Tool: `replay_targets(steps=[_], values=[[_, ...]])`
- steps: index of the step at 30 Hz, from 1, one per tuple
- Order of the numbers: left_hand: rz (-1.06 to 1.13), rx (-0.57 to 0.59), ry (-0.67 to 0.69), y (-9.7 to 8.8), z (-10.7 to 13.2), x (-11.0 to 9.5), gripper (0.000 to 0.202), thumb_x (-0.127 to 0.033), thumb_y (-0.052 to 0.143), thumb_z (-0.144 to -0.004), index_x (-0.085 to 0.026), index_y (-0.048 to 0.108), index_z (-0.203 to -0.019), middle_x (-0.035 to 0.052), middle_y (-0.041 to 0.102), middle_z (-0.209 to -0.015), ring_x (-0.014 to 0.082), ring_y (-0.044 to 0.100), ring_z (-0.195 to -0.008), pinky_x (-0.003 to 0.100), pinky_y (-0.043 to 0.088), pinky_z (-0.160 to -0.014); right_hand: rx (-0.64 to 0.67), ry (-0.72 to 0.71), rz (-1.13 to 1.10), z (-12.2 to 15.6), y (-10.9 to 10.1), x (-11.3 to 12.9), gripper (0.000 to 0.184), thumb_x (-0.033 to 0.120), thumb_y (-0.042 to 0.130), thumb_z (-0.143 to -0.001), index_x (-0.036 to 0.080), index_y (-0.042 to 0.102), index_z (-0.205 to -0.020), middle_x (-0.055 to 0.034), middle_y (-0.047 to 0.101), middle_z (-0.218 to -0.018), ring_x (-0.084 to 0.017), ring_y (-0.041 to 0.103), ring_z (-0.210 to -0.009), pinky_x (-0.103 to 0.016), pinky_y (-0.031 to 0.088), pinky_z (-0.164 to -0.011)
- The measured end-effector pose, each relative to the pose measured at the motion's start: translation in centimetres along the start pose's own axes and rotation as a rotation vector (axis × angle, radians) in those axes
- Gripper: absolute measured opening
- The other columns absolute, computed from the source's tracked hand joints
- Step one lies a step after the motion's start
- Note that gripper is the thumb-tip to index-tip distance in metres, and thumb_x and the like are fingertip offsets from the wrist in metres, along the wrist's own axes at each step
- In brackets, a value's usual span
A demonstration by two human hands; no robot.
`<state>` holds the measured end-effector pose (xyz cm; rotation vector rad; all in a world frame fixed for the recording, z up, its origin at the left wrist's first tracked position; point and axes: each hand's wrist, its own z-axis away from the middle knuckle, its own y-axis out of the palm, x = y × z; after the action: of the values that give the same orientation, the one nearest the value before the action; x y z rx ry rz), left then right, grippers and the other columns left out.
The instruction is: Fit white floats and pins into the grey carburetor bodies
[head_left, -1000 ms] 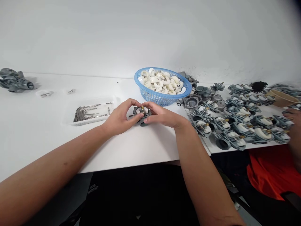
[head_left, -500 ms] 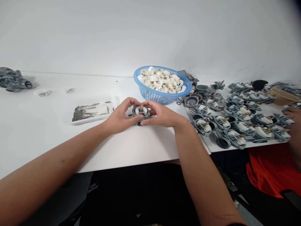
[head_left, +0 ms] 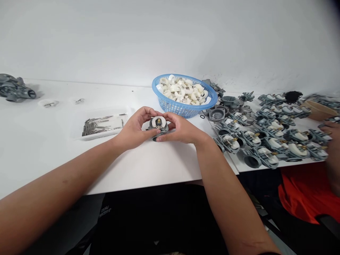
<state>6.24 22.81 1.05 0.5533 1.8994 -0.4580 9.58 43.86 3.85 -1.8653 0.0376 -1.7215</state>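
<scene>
Between my two hands is a grey metal carburetor, close above or on the white table. A white C-shaped float sits in its open top, around a brass jet. My left hand grips the carburetor from the left, its thumb near the float's hinge end. From the right, my right hand holds the body, thumb along the near side and fingers behind it. Some of the fingertips at the far side are hidden.
A blue basket heaped with white floats stands behind my hands. On the left is a white tray of thin metal pins. Rows of carburetors fill the right, where a co-worker's hand shows. Another carburetor lies far left.
The float has tipped upward at its far side within the carburetor. My hands have shifted only slightly, still around the carburetor.
</scene>
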Motion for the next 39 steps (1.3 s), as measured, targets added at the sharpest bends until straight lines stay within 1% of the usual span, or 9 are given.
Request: replay_targets(steps=[5,9,14,18,25,28,32,36,39], values=[[-0.01,-0.014,0.035,0.2,0.1,-0.3,0.04,-0.019,0.081,-0.076,-0.021,0.052,-0.103,0.0105,0.065,-0.124,0.0259,0.061,-0.12,0.047,0.047,-0.106,-0.007,-0.006,0.008,0.0,0.1,-0.1,0.076,0.048,0.089,-0.069,0.024,0.055,-0.132,-0.0088,0.057,-0.136,-0.022,0.062,-0.101,-0.037,0.056,-0.084],[-0.148,-0.046,0.014,0.0,0.3,-0.6,0.044,-0.021,0.081,-0.075,-0.023,0.052,-0.108,0.01,0.067,-0.125,0.0283,0.057,-0.128,0.05,0.042,-0.111,-0.02,-0.007,0.025,-0.1,0.1,-0.3,0.075,0.05,0.087,-0.07,0.025,0.054,-0.133,-0.0076,0.059,-0.134,-0.024,0.061,-0.107,-0.039,0.055,-0.09],[-0.329,-0.084,-0.09,-0.3,0.6,-0.8,0.06,-0.033,0.081,-0.075,-0.027,0.049,-0.125,0.0092,0.064,-0.132,0.0304,0.049,-0.138,0.053,0.033,-0.118,-0.025,0.003,0.045,0.0,0.1,-0.4,0.072,0.048,0.087,-0.071,0.025,0.055,-0.131,-0.0076,0.059,-0.132,-0.02,0.063,-0.097,-0.035,0.056,-0.082],[-0.438,-0.062,-0.145,-0.3,0.7,-0.9,0.06,-0.039,0.077,-0.079,-0.028,0.05,-0.131,0.0085,0.061,-0.137,0.032,0.047,-0.139,0.052,0.038,-0.115,-0.024,-0.013,0.059,0.0,0.0,-0.4,0.071,0.045,0.086,-0.072,0.024,0.055,-0.132,-0.0078,0.057,-0.135,-0.019,0.062,-0.094,-0.032,0.054,-0.078],[-0.408,-0.076,-0.121,-0.6,0.5,-0.9,0.051,-0.037,0.079,-0.078,-0.026,0.054,-0.121,0.0072,0.066,-0.129,0.0304,0.05,-0.136,0.05,0.037,-0.115,-0.014,-0.006,0.061,0.0,0.1,-0.3,0.07,0.047,0.086,-0.071,0.024,0.056,-0.13,-0.0075,0.059,-0.132,-0.019,0.063,-0.094,-0.033,0.056,-0.078],[-0.371,-0.05,-0.104,-0.8,0.5,-0.7,0.045,-0.035,0.077,-0.08,-0.024,0.055,-0.117,0.0085,0.064,-0.129,0.0296,0.052,-0.133,0.049,0.041,-0.112,-0.009,0.009,0.052,0.0,0.0,-0.3,0.075,0.045,0.087,-0.07,0.024,0.053,-0.134,-0.0097,0.054,-0.143,-0.023,0.064,-0.103,-0.035,0.057,-0.084],[-0.387,-0.039,-0.078,-0.7,0.5,-0.7,0.041,-0.033,0.075,-0.081,-0.023,0.054,-0.115,0.0089,0.062,-0.13,0.0299,0.052,-0.132,0.05,0.04,-0.113,-0.016,0.032,0.017,0.1,0.1,-0.4,0.091,0.043,0.089,-0.069,0.026,0.041,-0.145,-0.013,0.04,-0.157,-0.028,0.062,-0.118,-0.041,0.057,-0.093],[-0.423,-0.053,-0.051,-0.6,0.6,-1.0,0.038,-0.032,0.073,-0.082,-0.024,0.054,-0.114,0.0082,0.062,-0.128,0.0299,0.052,-0.133,0.05,0.039,-0.113,-0.018,0.066,-0.006,0.1,0.3,-0.5,0.106,0.044,0.089,-0.07,0.026,0.028,-0.155,-0.016,0.035,-0.16,-0.03,0.061,-0.121,-0.045,0.057,-0.097],[-0.442,-0.072,-0.044,-0.5,0.6,-1.2,0.04,-0.031,0.073,-0.081,-0.024,0.051,-0.114,0.0079,0.063,-0.124,0.03,0.055,-0.131,0.051,0.04,-0.111,-0.018,0.054,0.0,0.1,0.4,-0.4,0.106,0.045,0.089,-0.07,0.025,0.029,-0.156,-0.016,0.034,-0.161,-0.032,0.059,-0.125,-0.046,0.055,-0.101]])
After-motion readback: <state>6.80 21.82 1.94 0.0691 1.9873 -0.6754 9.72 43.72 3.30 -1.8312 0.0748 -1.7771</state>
